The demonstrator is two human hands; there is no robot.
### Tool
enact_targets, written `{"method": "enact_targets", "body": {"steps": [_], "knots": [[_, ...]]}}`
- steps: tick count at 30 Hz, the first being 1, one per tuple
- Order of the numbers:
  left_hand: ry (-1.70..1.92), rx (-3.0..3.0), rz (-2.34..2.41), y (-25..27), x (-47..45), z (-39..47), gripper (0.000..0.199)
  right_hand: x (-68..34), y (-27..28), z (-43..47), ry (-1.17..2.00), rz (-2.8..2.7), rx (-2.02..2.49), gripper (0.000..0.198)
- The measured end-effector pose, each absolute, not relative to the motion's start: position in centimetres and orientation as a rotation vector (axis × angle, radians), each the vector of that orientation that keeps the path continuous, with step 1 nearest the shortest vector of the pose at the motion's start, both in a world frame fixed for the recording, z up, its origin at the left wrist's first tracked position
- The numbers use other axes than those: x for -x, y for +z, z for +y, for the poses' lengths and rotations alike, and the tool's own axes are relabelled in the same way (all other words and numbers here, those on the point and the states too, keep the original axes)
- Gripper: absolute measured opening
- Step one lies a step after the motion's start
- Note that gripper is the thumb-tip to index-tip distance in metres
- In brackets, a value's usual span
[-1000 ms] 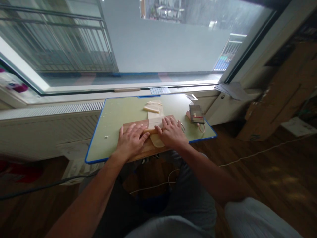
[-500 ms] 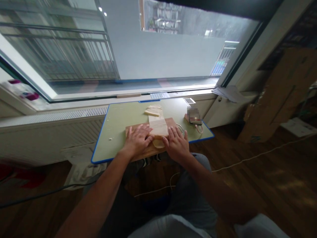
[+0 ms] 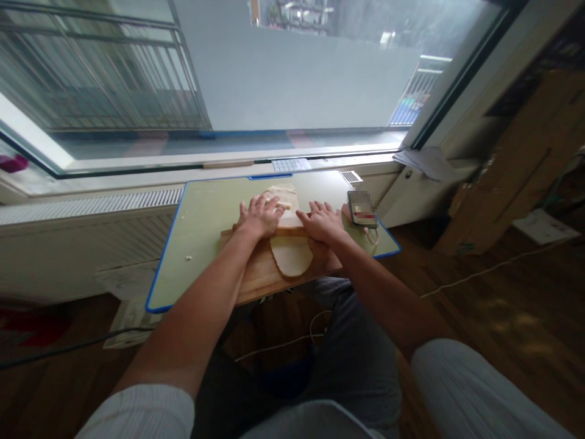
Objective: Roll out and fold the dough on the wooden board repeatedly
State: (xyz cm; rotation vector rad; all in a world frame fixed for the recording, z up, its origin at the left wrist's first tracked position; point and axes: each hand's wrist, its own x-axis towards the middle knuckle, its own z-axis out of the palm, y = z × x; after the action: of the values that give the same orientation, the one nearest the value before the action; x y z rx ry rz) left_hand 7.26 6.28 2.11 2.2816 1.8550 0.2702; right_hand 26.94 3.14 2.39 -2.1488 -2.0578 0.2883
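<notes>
A sheet of pale dough (image 3: 292,259) lies lengthwise over a wooden board (image 3: 258,271), and its far part runs off the board onto the table, folded at the end. Across the dough lies a wooden rolling pin (image 3: 292,231). My left hand (image 3: 261,216) rests flat on the pin's left part, fingers stretched forward and apart. On the right part, my right hand (image 3: 323,221) lies palm down in the same way. Both palms cover the pin's ends, and neither hand's fingers wrap around it.
The board sits on a small green table (image 3: 201,213) with a blue edge. A phone (image 3: 363,210) with a looped cable stands at the table's right. Behind are a radiator (image 3: 91,210) and a window sill. A cardboard sheet (image 3: 498,177) leans at the right.
Both hands have pushed forward, away from me, with the rolling pin. More of the dough's near end now shows on this side of the pin. The view has shifted slightly.
</notes>
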Motion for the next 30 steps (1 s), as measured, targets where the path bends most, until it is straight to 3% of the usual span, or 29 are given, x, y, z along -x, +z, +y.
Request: {"method": "enact_targets", "body": {"steps": [7, 16, 24, 30], "knots": [[0.172, -2.413, 1.783, 1.7, -5.5, -0.4, 0.066, -25.3, 1.1, -5.1, 0.055, -2.092, 2.045, 0.073], [0.364, -2.521, 1.708, 0.7, -1.6, -11.5, 0.062, -23.4, -0.4, -17.5, 0.022, -2.163, 1.825, 0.08], [0.448, -2.482, 1.804, 0.9, -2.4, -12.0, 0.055, -25.9, 1.8, -12.8, 0.365, -2.005, 1.665, 0.066], [0.499, -2.449, 1.772, 1.7, -2.1, -10.2, 0.036, -28.5, 4.8, -9.1, 0.698, -1.813, 1.556, 0.08]]}}
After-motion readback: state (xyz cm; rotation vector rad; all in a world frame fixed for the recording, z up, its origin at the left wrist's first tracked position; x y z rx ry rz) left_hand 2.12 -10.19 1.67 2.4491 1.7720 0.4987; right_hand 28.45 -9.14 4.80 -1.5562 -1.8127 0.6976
